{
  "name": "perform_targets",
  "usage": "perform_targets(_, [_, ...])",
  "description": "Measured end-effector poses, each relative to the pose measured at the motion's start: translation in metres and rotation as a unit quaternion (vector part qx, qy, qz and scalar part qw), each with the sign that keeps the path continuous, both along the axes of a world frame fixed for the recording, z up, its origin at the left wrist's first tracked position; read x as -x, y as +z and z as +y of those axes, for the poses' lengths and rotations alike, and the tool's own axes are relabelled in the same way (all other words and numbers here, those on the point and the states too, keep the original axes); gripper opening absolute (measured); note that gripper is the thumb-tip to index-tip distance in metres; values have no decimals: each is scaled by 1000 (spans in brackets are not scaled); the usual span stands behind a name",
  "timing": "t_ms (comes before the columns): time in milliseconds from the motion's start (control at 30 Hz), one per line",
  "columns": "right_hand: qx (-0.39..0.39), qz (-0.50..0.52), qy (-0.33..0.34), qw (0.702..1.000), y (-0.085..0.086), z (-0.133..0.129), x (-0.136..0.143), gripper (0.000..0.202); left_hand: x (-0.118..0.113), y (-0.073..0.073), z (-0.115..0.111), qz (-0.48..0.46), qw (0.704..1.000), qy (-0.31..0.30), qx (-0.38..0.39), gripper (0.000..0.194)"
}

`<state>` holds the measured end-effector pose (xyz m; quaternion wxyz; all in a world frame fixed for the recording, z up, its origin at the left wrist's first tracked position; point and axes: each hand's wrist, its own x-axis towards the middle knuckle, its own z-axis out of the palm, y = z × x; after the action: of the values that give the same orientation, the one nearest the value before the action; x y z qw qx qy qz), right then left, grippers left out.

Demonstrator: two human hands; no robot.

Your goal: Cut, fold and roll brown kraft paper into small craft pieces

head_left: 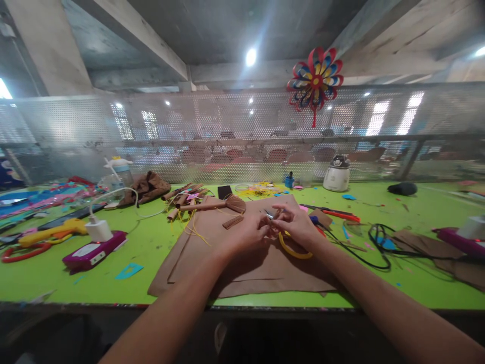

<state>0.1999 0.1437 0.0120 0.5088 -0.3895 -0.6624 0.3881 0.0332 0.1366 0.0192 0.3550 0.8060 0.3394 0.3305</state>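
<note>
Both hands meet above brown paper [223, 273] spread on the green table. My left hand [252, 230] has its fingers closed on something small that I cannot make out. Close beside it, my right hand [295, 225] is closed too, its fingers bent round the same spot, where a small silvery thing [269, 215] shows between the hands. A yellow ring-shaped handle [293, 248] lies under my right hand. Left of the hands are a pleated brown paper fan [235, 203] with a rolled stem and a small folded brown strip [232, 222].
Brown paper rolls [174, 213] and yellow threads lie at back left. A purple power strip [93, 251] with a charger stands left. A white bottle [337, 174] stands at the back, before a perforated screen. Black cable [379, 253] curls on the right.
</note>
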Motion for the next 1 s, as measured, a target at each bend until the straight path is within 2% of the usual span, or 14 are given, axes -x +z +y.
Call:
perform_targets(100, [9, 31, 10, 999, 1, 0, 1, 50, 1, 4, 2, 3, 1000, 8, -7, 15])
perform_targets(300, [-39, 117, -3, 992, 5, 1, 0, 80, 3, 6, 4, 47, 993, 61, -91, 19])
perform_targets(433, [-40, 146, 1, 988, 7, 2, -3, 69, 1, 5, 4, 49, 990, 55, -123, 19])
perform_targets(600, [-65, 121, -24, 990, 7, 0, -1, 55, -2, 3, 5, 11, 997, 50, -65, 18])
perform_targets(700, [-50, 142, -3, 989, 7, -3, 2, 62, -2, 5, 6, -20, 998, 53, -32, 19])
perform_targets(833, [32, 226, 55, 972, 8, -6, 4, 77, -2, 10, 4, -90, 996, 22, 15, 17])
perform_targets(900, [69, 236, 75, 967, 7, -7, 5, 64, -2, 12, 3, -119, 992, 12, 30, 16])
perform_targets(1000, [77, 203, 93, 972, 4, -7, 6, 29, -3, 13, 2, -131, 991, 14, 38, 14])
